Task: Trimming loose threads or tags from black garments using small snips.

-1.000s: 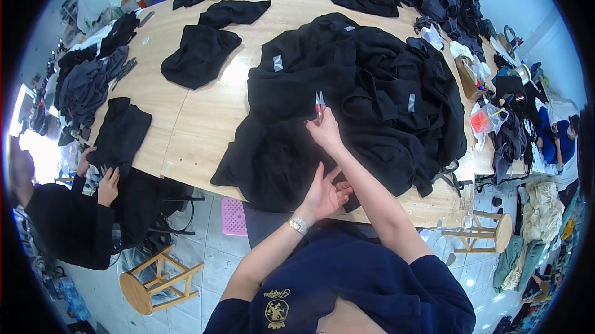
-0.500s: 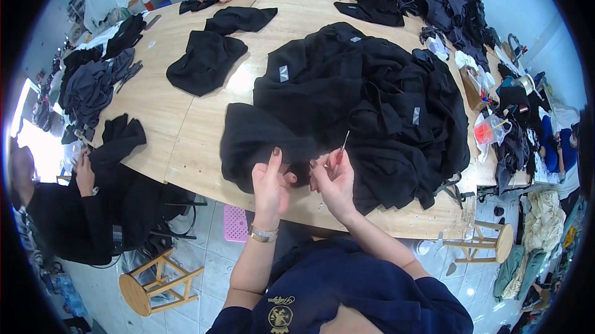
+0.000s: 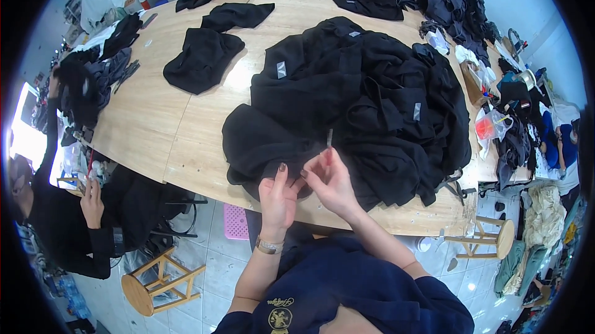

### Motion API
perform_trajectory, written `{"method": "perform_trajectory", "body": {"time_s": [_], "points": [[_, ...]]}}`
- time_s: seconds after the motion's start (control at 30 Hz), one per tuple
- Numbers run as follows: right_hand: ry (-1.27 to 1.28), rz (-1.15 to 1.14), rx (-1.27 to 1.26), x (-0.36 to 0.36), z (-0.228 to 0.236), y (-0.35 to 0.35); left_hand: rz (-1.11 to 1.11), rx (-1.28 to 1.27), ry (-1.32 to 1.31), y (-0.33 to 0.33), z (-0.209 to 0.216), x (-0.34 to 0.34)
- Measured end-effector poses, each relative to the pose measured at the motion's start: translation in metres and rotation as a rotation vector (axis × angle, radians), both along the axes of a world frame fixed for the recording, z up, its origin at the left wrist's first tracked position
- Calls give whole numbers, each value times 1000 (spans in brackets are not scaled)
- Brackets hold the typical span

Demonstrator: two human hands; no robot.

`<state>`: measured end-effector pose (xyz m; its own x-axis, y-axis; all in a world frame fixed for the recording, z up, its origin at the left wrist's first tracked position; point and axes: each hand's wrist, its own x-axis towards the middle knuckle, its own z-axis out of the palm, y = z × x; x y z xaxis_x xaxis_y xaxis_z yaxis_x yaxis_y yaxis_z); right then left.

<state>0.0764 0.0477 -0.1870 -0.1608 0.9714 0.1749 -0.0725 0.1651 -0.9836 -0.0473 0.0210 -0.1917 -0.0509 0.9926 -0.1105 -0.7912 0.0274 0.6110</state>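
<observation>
A black garment (image 3: 260, 139) lies at the near table edge, in front of me. My left hand (image 3: 277, 204) is closed on its near edge, thumb raised and fingers curled in the cloth. Close beside it, my right hand (image 3: 333, 186) pinches near the same edge and also holds a small red-handled tool (image 3: 329, 151). The tool's thin metal shaft points up and away from me. What exactly lies between my right fingertips is too small to make out. Just beyond both hands spreads a big heap of black garments (image 3: 365, 80), several with pale labels.
Separate black pieces (image 3: 204, 60) lie on the wooden table (image 3: 145, 108) to the left. A co-worker (image 3: 68, 210) sits at left; two more work across the table. Wooden stools (image 3: 139, 294) and a pink plastic stool (image 3: 236, 221) stand below. At right is a plastic bag (image 3: 489, 125).
My hands have drawn closer together, and the tool now points more upright. The left co-worker has put the black piece away and stretches an arm to the dark pile, a red-handled tool in the other hand.
</observation>
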Motion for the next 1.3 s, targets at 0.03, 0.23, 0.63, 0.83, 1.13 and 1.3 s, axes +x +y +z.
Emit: {"method": "perform_trajectory", "body": {"time_s": [0.03, 0.23, 0.63, 0.83, 1.13, 1.3], "points": [[320, 102, -175, 0, 21, -6, 8, -28, -53, 0, 3, -3], [510, 130, -142, 14, 39, -14, 60, -140, -103, 2, 27, -1], [200, 90, -154, -2, 20, -4, 123, 1, 136, -5, 10, 8], [502, 159, -206, 11, 25, -14, 67, -148, -63, -1, 24, 13], [-295, -41, 67, 25, 11, -5, 67, -130, -109, 3, 30, 4], [-606, -146, 313, 27, 11, -8, 32, -165, -145, 2, 26, 1]]}}
